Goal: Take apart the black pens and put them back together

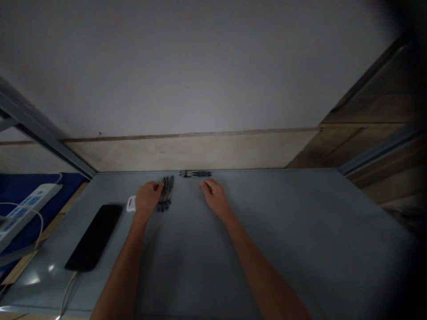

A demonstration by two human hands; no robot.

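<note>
Several dark pens (pixel 166 195) lie side by side on the grey table, pointing away from me. My left hand (pixel 148 196) is at their left side, fingers curled together, with the fingertips at the upper part of the leftmost pen. A second group of pens (pixel 195 174) lies crosswise along the table's back edge. Just in front of its right end is my right hand (pixel 215 194), its fingers curled and the thumb close to them. No pen shows in that hand. Partly behind my left wrist lies a white piece with a slot (pixel 131 203).
A black phone (pixel 95 238) with a white cable (pixel 68 289) lies on the left of the grey table (pixel 283 231). Beyond the left edge is a white power strip (pixel 28 211) on a blue surface. A pale wall (pixel 200 66) stands behind, with metal posts (pixel 376 146) at both sides.
</note>
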